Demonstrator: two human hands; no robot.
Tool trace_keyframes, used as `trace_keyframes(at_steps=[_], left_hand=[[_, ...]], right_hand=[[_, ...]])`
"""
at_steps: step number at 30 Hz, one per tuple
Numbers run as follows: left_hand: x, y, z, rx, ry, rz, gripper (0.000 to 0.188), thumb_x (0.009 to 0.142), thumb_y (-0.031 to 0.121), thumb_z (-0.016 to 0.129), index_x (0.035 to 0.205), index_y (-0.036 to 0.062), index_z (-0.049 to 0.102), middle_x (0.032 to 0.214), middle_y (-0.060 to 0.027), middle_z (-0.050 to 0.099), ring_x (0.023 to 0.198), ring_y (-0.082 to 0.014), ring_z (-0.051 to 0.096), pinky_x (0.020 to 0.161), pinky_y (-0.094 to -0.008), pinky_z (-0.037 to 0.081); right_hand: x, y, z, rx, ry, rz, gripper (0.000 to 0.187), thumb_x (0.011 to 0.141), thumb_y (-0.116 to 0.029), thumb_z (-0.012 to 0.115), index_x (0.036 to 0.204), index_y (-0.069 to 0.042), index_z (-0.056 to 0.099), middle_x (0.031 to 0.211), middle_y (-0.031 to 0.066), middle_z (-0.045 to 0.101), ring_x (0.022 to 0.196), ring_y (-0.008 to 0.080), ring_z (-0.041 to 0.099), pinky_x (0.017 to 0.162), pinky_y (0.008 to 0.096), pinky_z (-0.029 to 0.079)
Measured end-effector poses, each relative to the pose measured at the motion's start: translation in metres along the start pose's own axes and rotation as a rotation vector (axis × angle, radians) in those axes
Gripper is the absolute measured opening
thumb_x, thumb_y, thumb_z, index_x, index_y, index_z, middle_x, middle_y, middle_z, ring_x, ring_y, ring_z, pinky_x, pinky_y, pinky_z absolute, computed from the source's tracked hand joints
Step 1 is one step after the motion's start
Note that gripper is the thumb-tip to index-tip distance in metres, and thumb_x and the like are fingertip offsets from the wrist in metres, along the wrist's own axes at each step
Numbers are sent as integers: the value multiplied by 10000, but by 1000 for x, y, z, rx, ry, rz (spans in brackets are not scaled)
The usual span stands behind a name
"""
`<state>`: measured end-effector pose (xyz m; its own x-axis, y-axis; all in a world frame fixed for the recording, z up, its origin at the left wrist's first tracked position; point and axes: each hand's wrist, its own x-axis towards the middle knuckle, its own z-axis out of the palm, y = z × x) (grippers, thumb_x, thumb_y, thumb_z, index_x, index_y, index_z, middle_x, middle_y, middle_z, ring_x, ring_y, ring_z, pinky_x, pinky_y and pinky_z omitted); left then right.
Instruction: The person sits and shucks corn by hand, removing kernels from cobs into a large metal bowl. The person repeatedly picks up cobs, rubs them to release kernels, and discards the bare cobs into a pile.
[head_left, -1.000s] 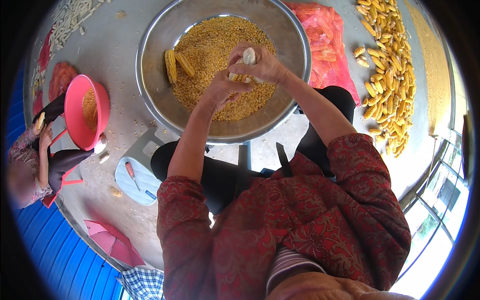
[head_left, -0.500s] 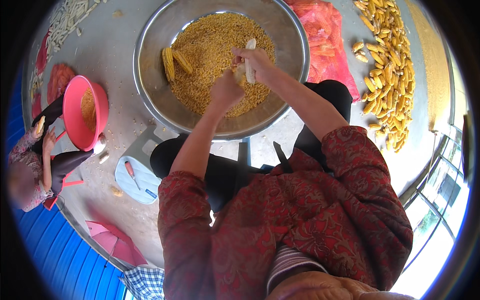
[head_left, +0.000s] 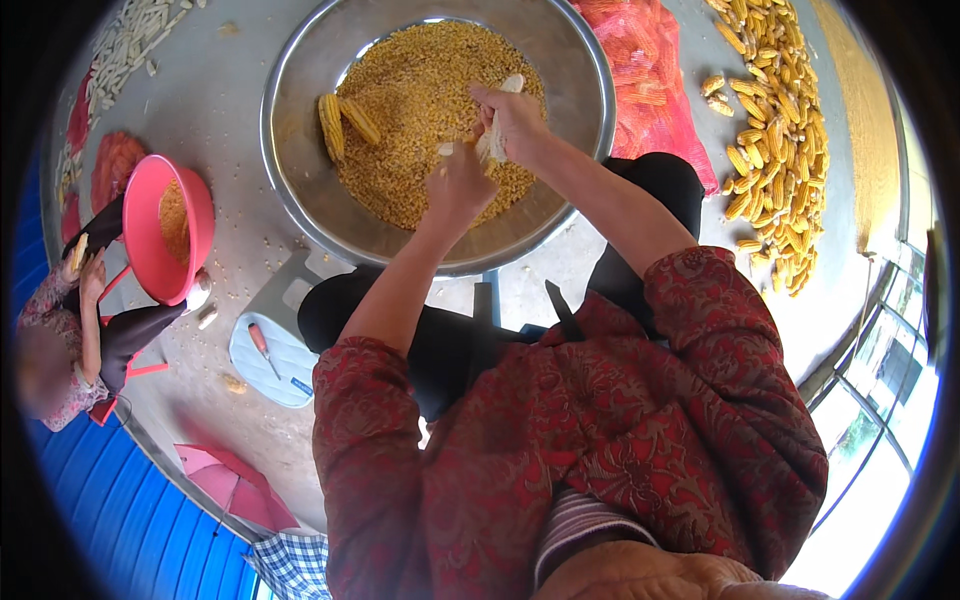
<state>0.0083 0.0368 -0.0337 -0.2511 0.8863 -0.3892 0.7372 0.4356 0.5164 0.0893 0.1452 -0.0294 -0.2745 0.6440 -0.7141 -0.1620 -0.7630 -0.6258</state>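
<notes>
Both of my hands are over a wide steel basin (head_left: 292,185) of loose yellow corn kernels (head_left: 420,80). My right hand (head_left: 516,126) is closed round a bare white corncob (head_left: 513,83), whose upper end sticks out above the fingers. Just left of and below it, my left hand (head_left: 461,188) is closed, almost touching the right. A pale end of a second corn cob (head_left: 446,149) pokes out of its grip; the rest is covered by the fingers. Two unshelled yellow ears (head_left: 331,128) lie on the kernels at the basin's left side.
Right of the basin are a red mesh sack (head_left: 650,90) of ears and a long pile of ears (head_left: 775,150). A stool with a blue pad (head_left: 262,375) holds a red-handled screwdriver (head_left: 260,340). At left, another person sits by a pink basin (head_left: 150,235); stripped cobs (head_left: 125,50) lie beyond.
My left hand has come slightly up and right, closer to the right hand. The white cob in my right hand has tilted, its upper end leaning right.
</notes>
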Motion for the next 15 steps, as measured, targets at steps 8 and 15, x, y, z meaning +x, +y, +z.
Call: trace_keyframes(at_steps=[8, 15], left_hand=[[9, -18, -21, -1239, -595, -176, 178, 652, -6, 632, 799, 35, 540, 596, -27, 497, 415, -103, 397, 376, -283, 262], [1, 7, -3, -220, -45, -5, 274, 664, 130, 650, 886, 7, 547, 807, -235, 636, 841, -389, 632, 677, -442, 483]], right_hand=[[-21, -21, 0, 38, -503, -6, 293, 877, -251, 631, 695, -42, 538, 650, 110, 573, 606, 229, 597, 630, 387, 537], [2, -3, -7, 95, -147, 79, 297, 846, -235, 682, 665, -68, 516, 570, 76, 495, 550, 240, 566, 528, 418, 498]])
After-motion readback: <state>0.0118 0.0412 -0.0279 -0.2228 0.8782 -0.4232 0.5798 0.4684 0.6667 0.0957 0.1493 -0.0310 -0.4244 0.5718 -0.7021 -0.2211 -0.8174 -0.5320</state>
